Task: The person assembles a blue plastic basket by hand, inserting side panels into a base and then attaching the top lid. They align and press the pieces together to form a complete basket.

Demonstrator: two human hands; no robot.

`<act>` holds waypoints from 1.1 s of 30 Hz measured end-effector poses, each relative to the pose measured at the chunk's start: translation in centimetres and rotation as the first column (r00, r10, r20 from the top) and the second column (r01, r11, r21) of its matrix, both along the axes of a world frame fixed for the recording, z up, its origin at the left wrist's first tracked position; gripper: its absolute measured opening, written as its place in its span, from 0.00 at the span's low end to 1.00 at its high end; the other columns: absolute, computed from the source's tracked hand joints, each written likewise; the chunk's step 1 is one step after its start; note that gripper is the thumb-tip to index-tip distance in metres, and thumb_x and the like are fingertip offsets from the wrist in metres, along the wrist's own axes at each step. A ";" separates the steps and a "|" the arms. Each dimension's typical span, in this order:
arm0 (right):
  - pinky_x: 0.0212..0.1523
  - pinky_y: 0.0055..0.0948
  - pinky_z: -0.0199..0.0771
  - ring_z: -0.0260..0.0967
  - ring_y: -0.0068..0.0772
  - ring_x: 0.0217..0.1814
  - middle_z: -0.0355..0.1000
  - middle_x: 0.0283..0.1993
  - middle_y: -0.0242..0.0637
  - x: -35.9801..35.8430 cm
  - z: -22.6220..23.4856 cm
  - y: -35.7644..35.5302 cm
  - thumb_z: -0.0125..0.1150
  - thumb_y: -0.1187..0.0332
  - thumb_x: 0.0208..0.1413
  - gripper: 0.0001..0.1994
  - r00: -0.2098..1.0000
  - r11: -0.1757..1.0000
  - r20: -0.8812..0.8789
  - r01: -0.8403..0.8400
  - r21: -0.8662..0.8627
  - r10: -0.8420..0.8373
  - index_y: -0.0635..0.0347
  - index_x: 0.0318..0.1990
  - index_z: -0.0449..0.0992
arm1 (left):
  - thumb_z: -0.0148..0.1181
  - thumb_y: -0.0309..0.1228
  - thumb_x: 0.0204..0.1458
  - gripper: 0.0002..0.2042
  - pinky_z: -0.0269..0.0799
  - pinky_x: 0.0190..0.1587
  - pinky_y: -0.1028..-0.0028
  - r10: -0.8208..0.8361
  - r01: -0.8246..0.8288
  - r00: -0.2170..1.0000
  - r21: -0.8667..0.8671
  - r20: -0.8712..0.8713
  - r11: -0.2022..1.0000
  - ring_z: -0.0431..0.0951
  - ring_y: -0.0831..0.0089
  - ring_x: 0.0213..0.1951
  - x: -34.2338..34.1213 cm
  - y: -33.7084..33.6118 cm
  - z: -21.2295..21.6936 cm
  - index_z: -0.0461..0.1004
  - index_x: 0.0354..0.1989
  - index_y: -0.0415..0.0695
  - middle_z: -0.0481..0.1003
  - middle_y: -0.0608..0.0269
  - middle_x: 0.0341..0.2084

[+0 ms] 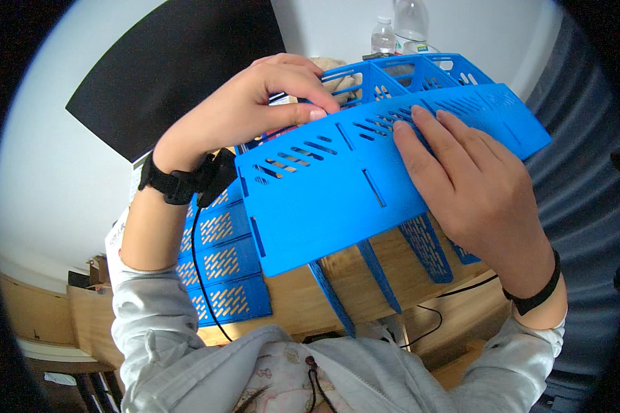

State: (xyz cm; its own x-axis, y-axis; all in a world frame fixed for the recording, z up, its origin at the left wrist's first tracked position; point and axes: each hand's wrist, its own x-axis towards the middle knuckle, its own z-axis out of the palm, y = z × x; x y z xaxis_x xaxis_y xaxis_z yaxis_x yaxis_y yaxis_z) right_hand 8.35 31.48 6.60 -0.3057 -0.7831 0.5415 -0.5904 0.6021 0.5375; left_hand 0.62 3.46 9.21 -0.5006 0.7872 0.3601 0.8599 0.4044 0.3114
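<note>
A large blue plastic panel [310, 220] with slanted cut-outs and narrow slots lies tilted in front of me, part of a compartmented organizer. Behind its far edge, slotted blue dividers [424, 72] form open compartments; more blue divider pieces [427, 251] hang below its near edge. At the far left part of that edge, my left hand [275, 96] is closed, thumb and index finger pinching the plastic. What its other fingers touch is hidden. My right hand [472, 186] rests flat on the panel's right half, fingers stretched out and pointing away from me.
More slotted blue panels [231, 303] lie on the wooden table [289, 323] to the left. A black screen [179, 62] stands behind. Clear bottles [383, 36] are at the back. A black cable [198, 275] hangs from my left wrist strap. Dark curtain [592, 206] is on the right.
</note>
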 end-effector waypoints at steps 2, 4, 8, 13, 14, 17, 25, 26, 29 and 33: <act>0.47 0.38 0.78 0.76 0.47 0.49 0.74 0.51 0.50 -0.1 -0.1 0.0 0.60 0.68 0.52 0.18 1.000 1.000 0.000 -0.007 -0.002 0.007 0.62 0.52 0.74 | 0.62 0.32 0.53 0.08 0.58 0.63 0.60 0.010 -0.010 1.000 0.003 0.003 1.000 0.66 0.61 0.58 0.2 0.0 0.0 0.82 0.40 0.47 0.79 0.66 0.41; 0.47 0.38 0.78 0.76 0.47 0.49 0.74 0.50 0.50 -0.1 -0.1 0.0 0.60 0.68 0.52 0.18 1.000 1.000 -0.005 -0.010 -0.006 0.010 0.62 0.51 0.74 | 0.62 0.32 0.54 0.08 0.57 0.63 0.60 0.010 -0.010 1.000 -0.006 0.001 1.000 0.65 0.61 0.58 0.2 0.1 0.0 0.82 0.40 0.47 0.79 0.66 0.41; 0.47 0.38 0.78 0.76 0.47 0.49 0.75 0.50 0.51 -0.1 -0.2 -0.1 0.60 0.68 0.53 0.18 1.000 1.000 -0.009 -0.023 -0.012 0.022 0.63 0.51 0.74 | 0.61 0.33 0.55 0.08 0.57 0.63 0.60 -0.001 0.001 1.000 -0.024 -0.016 1.000 0.65 0.61 0.58 0.1 0.1 0.1 0.82 0.40 0.47 0.79 0.66 0.41; 0.47 0.38 0.78 0.76 0.48 0.49 0.74 0.50 0.51 0.0 -0.1 0.0 0.61 0.68 0.52 0.18 0.999 1.000 0.024 -0.023 -0.004 0.023 0.63 0.51 0.74 | 0.61 0.33 0.55 0.07 0.56 0.64 0.60 -0.011 0.011 0.999 -0.022 -0.036 1.000 0.66 0.62 0.57 0.0 0.1 0.0 0.81 0.39 0.47 0.79 0.66 0.39; 0.47 0.39 0.78 0.76 0.48 0.49 0.74 0.50 0.51 0.0 -0.1 0.0 0.61 0.68 0.52 0.18 0.999 1.000 0.023 -0.026 -0.005 0.026 0.63 0.52 0.74 | 0.60 0.33 0.55 0.07 0.56 0.64 0.61 -0.005 0.004 0.999 -0.028 -0.038 1.000 0.65 0.62 0.57 0.1 0.2 0.0 0.81 0.39 0.47 0.78 0.66 0.39; 0.47 0.39 0.78 0.76 0.48 0.49 0.74 0.51 0.51 0.0 0.0 0.0 0.61 0.68 0.52 0.19 1.000 1.000 0.023 -0.021 0.000 0.021 0.63 0.52 0.74 | 0.60 0.33 0.56 0.07 0.56 0.64 0.61 0.007 -0.009 0.999 -0.052 -0.052 0.999 0.65 0.62 0.57 0.2 0.2 0.0 0.81 0.40 0.47 0.78 0.67 0.40; 0.48 0.40 0.78 0.75 0.47 0.51 0.74 0.52 0.50 0.3 0.4 -0.1 0.61 0.69 0.53 0.19 0.998 1.000 0.064 0.003 0.004 -0.004 0.62 0.53 0.74 | 0.60 0.33 0.55 0.08 0.56 0.64 0.60 0.038 -0.047 0.992 -0.076 -0.118 0.996 0.64 0.62 0.59 0.6 0.2 0.0 0.81 0.41 0.48 0.77 0.66 0.41; 0.48 0.40 0.78 0.75 0.47 0.51 0.74 0.52 0.50 0.4 0.4 -0.1 0.60 0.69 0.53 0.19 0.998 1.000 0.059 0.000 0.006 -0.001 0.62 0.53 0.74 | 0.60 0.33 0.55 0.08 0.56 0.64 0.59 0.021 -0.033 0.989 -0.080 -0.148 0.996 0.64 0.62 0.59 0.6 0.2 0.0 0.81 0.41 0.48 0.77 0.66 0.41; 0.49 0.41 0.77 0.75 0.47 0.52 0.74 0.52 0.50 0.4 0.5 -0.1 0.60 0.70 0.52 0.19 0.998 1.000 0.059 0.003 0.012 -0.004 0.62 0.53 0.74 | 0.61 0.32 0.54 0.08 0.55 0.63 0.58 -0.046 0.030 0.981 -0.084 -0.190 0.996 0.65 0.61 0.59 0.3 0.2 0.0 0.81 0.40 0.48 0.77 0.66 0.42; 0.49 0.40 0.77 0.74 0.47 0.52 0.74 0.52 0.50 0.4 0.6 0.0 0.61 0.69 0.53 0.19 0.998 1.000 0.058 0.008 0.021 -0.009 0.62 0.54 0.74 | 0.62 0.32 0.53 0.07 0.56 0.63 0.59 -0.116 0.108 0.984 -0.066 -0.138 0.992 0.67 0.61 0.57 -0.2 0.3 0.1 0.81 0.40 0.47 0.77 0.64 0.42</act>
